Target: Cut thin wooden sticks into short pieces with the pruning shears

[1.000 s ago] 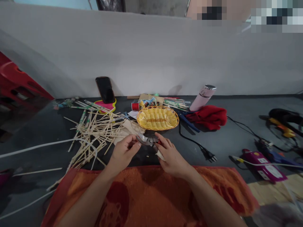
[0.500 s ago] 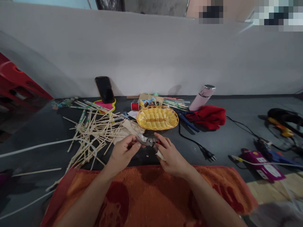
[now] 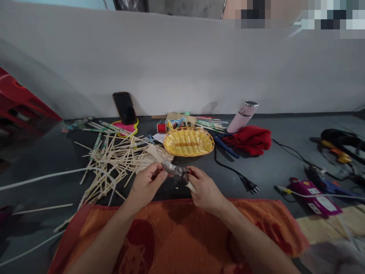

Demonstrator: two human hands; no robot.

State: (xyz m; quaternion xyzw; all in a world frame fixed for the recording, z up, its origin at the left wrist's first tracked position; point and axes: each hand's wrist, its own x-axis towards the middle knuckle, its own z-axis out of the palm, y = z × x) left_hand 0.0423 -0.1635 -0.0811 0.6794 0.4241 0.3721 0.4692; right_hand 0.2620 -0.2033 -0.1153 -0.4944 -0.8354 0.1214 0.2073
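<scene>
My right hand [image 3: 207, 189] is wrapped around the handles of a pair of pruning shears [image 3: 179, 171]. A bit of red shows on the handle, and pale wrapping pokes out below my fingers. The curved dark blade points left, its two jaws spread a little apart. At that blade's tip, my left hand [image 3: 148, 186] is closed in a pinch; anything small between the fingertips is hidden. A yellow oval wicker basket [image 3: 188, 141] stands just beyond both hands. To the left lies a loose heap of thin wooden sticks [image 3: 114, 160].
Across my front lies an orange towel [image 3: 176, 236]. Behind the basket are a red thread spool [image 3: 161, 128] and paper-wrapped sticks. A phone [image 3: 124, 108] leans on the white partition. A pink flask [image 3: 242, 117], red cloth [image 3: 251, 140], black plug [image 3: 252, 186] and purple device [image 3: 315, 198] sit rightward.
Both hands and the shears keep nearly the same pose. The whole view has shifted very slightly, with things appearing a touch further left.
</scene>
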